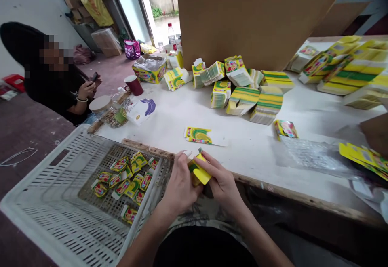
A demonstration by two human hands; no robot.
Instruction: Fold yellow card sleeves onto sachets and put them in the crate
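just right of the crate (65, 178), the left hand (183, 182) and right hand (222, 180) grip a yellow carton (199, 167) between their fingers; light, even pressure best keeps its flap (203, 175) square.

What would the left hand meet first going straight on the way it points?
Probably the yellow carton lying on the white tabletop ahead of the left hand. Depth is unclear: if the hand is low, the wooden table edge could come first.
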